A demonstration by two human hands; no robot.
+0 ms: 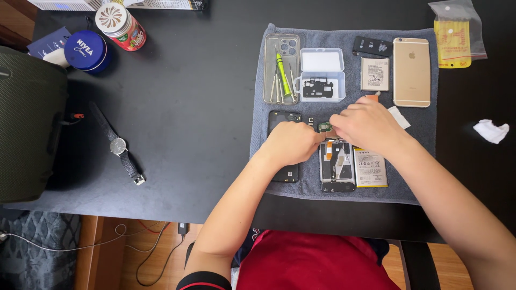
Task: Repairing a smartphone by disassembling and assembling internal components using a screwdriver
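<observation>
1. Small green circuit board point(324, 127): pinched between the fingertips of both hands, just above the top edge of the opened phone point(337, 167) on the grey towel point(344, 113).
2. Left hand point(293, 142): fingers closed on the board's left side.
3. Right hand point(365, 123): fingers closed on its right side.
4. Progress, judged: back cover point(284, 145) off, battery point(370, 167) lying beside the phone; frame remains populated.
5. Surroundings: screwdriver tray point(281, 70), clear parts box point(321, 75), gold phone point(411, 72); wristwatch point(118, 146) on the tabletop point(188, 107).

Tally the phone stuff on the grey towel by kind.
Phones and phone bodies: 3 (gold phone, opened phone, black back cover)
Loose batteries: 3
Clear phone case: 1
Clear parts box: 1
Green screwdriver: 1
Total: 9
</observation>
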